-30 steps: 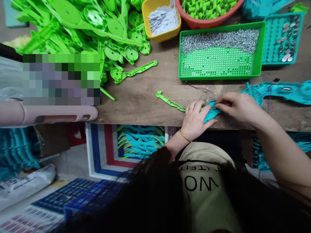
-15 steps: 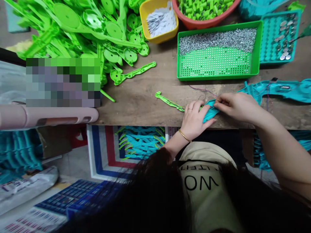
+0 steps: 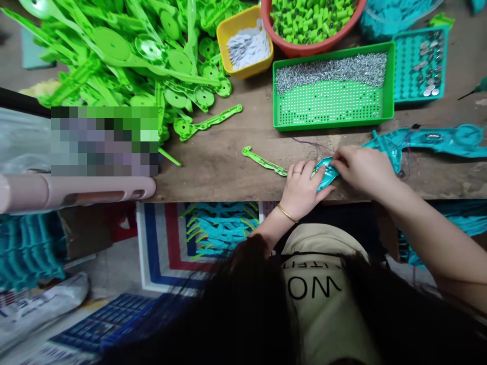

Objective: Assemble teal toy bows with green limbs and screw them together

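Near the table's front edge lies a long teal plastic shell (image 3: 384, 144) with thin wires and a narrow green plastic piece (image 3: 262, 161) at its left end. My left hand (image 3: 302, 185), with a ring and a bracelet, holds the shell's left part, its thumb on the near side and fingers over the green piece. My right hand (image 3: 363, 167) bends its fingers in a pinch at the shell's edge; whatever sits between the fingertips is hidden. A thin dark wire (image 3: 312, 142) runs across the wood just behind my hands.
Behind the hands stands a green tray (image 3: 333, 124) of small screws, beside a teal tray (image 3: 399, 94) with round metal discs. A yellow bowl (image 3: 243, 71), a red bowl (image 3: 308, 49) and a heap of green plastic parts (image 3: 114, 43) fill the back. A screwdriver (image 3: 474, 91) lies far right.
The view has shifted slightly, so the trays appear further left and lower. Both hands stay at the same part of the teal shell, with my right fingers still pinched there.
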Tool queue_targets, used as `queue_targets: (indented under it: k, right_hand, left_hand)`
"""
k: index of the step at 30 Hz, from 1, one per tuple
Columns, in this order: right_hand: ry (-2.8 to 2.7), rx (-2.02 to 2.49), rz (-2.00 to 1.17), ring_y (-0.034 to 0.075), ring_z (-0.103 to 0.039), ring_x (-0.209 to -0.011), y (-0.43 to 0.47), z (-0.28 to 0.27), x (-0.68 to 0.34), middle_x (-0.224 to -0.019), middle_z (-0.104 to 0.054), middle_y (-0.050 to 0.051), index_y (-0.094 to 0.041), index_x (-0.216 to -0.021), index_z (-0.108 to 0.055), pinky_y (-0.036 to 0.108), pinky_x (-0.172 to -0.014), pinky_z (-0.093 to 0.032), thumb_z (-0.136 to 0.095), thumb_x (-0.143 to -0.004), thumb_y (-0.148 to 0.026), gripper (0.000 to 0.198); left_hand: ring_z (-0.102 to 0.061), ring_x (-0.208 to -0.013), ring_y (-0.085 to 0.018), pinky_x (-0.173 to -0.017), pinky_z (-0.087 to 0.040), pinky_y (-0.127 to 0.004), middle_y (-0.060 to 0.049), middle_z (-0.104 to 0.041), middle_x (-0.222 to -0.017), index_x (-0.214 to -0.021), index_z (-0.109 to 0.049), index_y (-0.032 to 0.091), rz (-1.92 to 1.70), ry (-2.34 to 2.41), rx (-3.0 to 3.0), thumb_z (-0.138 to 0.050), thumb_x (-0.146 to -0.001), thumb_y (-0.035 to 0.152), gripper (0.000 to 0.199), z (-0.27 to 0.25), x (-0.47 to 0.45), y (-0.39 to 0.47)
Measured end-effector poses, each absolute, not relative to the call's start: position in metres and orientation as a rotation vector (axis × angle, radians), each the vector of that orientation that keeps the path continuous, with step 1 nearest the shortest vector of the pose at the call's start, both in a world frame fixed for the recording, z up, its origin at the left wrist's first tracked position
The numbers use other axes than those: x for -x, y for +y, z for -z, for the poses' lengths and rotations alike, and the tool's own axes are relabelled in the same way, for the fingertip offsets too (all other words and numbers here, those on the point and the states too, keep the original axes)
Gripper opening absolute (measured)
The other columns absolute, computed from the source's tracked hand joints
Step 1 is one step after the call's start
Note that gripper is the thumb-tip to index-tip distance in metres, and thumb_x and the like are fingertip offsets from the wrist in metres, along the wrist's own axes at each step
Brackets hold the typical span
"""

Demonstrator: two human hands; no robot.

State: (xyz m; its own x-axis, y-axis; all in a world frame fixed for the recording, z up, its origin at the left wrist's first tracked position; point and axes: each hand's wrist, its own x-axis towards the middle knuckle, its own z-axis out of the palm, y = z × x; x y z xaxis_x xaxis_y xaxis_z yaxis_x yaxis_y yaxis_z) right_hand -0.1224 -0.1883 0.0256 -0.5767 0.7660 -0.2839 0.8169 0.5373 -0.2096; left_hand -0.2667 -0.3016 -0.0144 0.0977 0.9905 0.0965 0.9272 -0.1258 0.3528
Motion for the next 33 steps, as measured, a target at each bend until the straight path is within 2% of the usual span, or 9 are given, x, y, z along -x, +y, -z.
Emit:
queue_targets:
  k: [6,11,20,23,28,31,33]
  right_hand:
    - [2.802,-1.414,0.343,0.026,-0.060,-0.085,-0.180,-0.020,0.093,-0.090,-0.069,0.011,-0.017,-0.091,-0.067,0.035,-0.071,-0.036,-0.047,-0.091,-0.030,0.024]
    - [2.799,-1.469,0.270,0.028,-0.057,-0.094,-0.178,-0.014,0.087,-0.095,-0.066,0.011,-0.018,-0.089,-0.067,0.038,-0.076,-0.035,-0.049,-0.091,-0.034,0.025]
    - [2.702,-1.492,0.220,0.028,-0.056,-0.095,-0.181,-0.015,0.098,-0.096,-0.065,0.012,-0.016,-0.087,-0.067,0.039,-0.077,-0.031,-0.045,-0.093,-0.030,0.027]
    - [2.692,-1.493,0.293,0.030,-0.058,-0.099,-0.178,-0.016,0.094,-0.097,-0.066,0.013,-0.017,-0.087,-0.068,0.041,-0.080,-0.033,-0.048,-0.090,-0.029,0.024]
    - [2.710,-1.611,0.735,0.027,-0.062,-0.095,-0.166,-0.028,0.064,-0.098,-0.070,0.009,-0.020,-0.098,-0.068,0.039,-0.081,-0.040,-0.054,-0.087,-0.029,0.020]
    - [2.813,-1.651,0.745,0.027,-0.062,-0.099,-0.170,-0.030,0.067,-0.100,-0.071,0.009,-0.021,-0.099,-0.068,0.041,-0.086,-0.040,-0.052,-0.090,-0.036,0.024]
    - [2.846,-1.489,0.696,0.029,-0.060,-0.102,-0.178,-0.026,0.085,-0.101,-0.070,0.011,-0.020,-0.096,-0.069,0.044,-0.089,-0.038,-0.053,-0.090,-0.040,0.027]
  left_hand:
    - [-0.054,-0.111,-0.030,-0.100,-0.040,-0.044,-0.014,-0.064,-0.118,-0.120,-0.064,0.016,-0.485,1.940,-2.181,-0.057,-0.089,0.054,0.050,0.016,0.265,-0.299]
    - [-0.055,-0.110,-0.030,-0.099,-0.040,-0.044,-0.015,-0.064,-0.118,-0.118,-0.065,0.015,-0.546,1.925,-2.199,-0.059,-0.088,0.053,0.048,0.017,0.265,-0.299]
    - [-0.055,-0.111,-0.029,-0.099,-0.041,-0.044,-0.014,-0.064,-0.118,-0.119,-0.065,0.017,-0.536,1.917,-2.189,-0.061,-0.087,0.053,0.048,0.019,0.267,-0.298]
    - [-0.055,-0.111,-0.029,-0.100,-0.041,-0.044,-0.013,-0.064,-0.118,-0.117,-0.066,0.017,-0.543,1.920,-2.188,-0.062,-0.086,0.054,0.048,0.019,0.268,-0.299]
    - [-0.055,-0.109,-0.029,-0.099,-0.043,-0.044,-0.013,-0.065,-0.115,-0.115,-0.067,0.016,-0.590,1.870,-2.233,-0.064,-0.085,0.050,0.045,0.018,0.275,-0.308]
    - [-0.055,-0.109,-0.029,-0.099,-0.045,-0.045,-0.013,-0.066,-0.114,-0.114,-0.067,0.016,-0.609,1.819,-2.272,-0.064,-0.086,0.049,0.044,0.016,0.279,-0.315]
    - [-0.055,-0.109,-0.029,-0.099,-0.045,-0.045,-0.013,-0.066,-0.114,-0.115,-0.067,0.016,-0.609,1.802,-2.278,-0.063,-0.087,0.048,0.044,0.015,0.280,-0.319]
